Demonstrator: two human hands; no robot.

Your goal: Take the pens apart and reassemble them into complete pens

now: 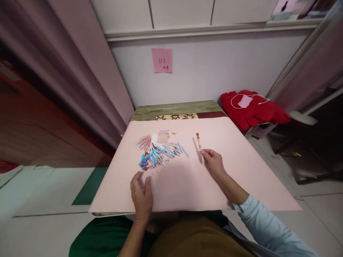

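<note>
In my right hand is a slim pen with a brown shaped top, pinched near its lower end and raised at a slant. My left hand is open over the front left of the pink sheet, thumb and fingers apart and nothing between them. Just beyond it lies a pile of blue pens with blue and brown tops. Against that pile rest several pale and lilac pens, white sticks and a fan of pinkish-brown pens.
The sheet covers most of a table with a green wood-look top. Behind it is a white wall with a pink note. Red cloth with a white cable lies beyond the right back corner. A curtain hangs at the left.
</note>
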